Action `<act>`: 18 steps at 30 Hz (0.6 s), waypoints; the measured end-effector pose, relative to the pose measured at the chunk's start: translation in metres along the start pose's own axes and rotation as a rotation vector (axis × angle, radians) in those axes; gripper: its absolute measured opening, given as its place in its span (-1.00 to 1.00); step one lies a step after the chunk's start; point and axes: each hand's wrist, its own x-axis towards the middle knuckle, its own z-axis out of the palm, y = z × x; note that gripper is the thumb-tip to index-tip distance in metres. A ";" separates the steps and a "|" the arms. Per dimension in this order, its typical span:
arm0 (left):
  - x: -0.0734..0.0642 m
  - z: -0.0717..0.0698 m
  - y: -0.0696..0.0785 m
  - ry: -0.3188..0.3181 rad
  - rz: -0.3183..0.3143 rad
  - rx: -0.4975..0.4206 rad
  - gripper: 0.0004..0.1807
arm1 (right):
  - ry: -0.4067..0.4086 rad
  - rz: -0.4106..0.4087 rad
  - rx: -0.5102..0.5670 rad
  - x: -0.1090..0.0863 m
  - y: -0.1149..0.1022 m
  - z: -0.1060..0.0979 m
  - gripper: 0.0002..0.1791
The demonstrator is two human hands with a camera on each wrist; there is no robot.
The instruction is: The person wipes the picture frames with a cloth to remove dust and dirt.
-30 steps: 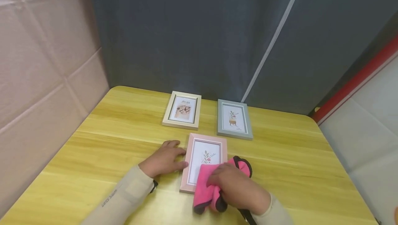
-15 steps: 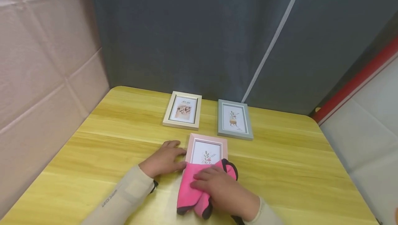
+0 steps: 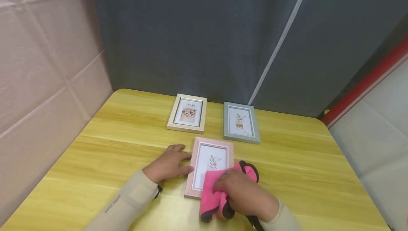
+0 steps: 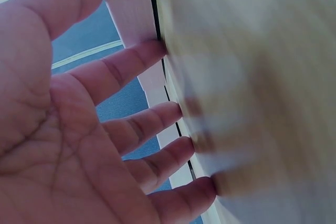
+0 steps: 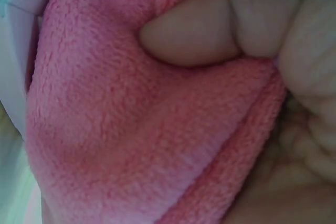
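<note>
The right hand [image 3: 243,193] grips a fuzzy pink cloth [image 3: 210,192] over a rectangular pale-pink frame [image 3: 205,160]. The left hand [image 3: 169,164] (fingers spread) touches the frame.

No text reads with certainty. Dark lettering [image 3: 113,203] runs diagonally along the left sleeve [image 3: 127,197], lower left of the head view; characters too blurred to transcribe. The cream frame [image 3: 187,113], centre, bears small dark writing at the top of its print; illegible. The grey frame [image 3: 241,122], right of centre, shows tiny marks, possibly text, at its print's lower right; illegible.
</note>
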 end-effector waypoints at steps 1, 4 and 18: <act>0.000 0.000 0.000 -0.001 -0.001 -0.002 -0.48 | -0.003 0.000 -0.001 0.000 0.000 0.000 -0.57; 0.000 0.000 0.000 -0.001 0.000 -0.005 -0.48 | -0.001 -0.010 -0.010 0.000 -0.001 -0.001 -0.56; 0.001 -0.001 0.001 -0.010 -0.002 0.027 -0.48 | 0.138 -0.187 -0.176 0.013 -0.012 0.019 -0.49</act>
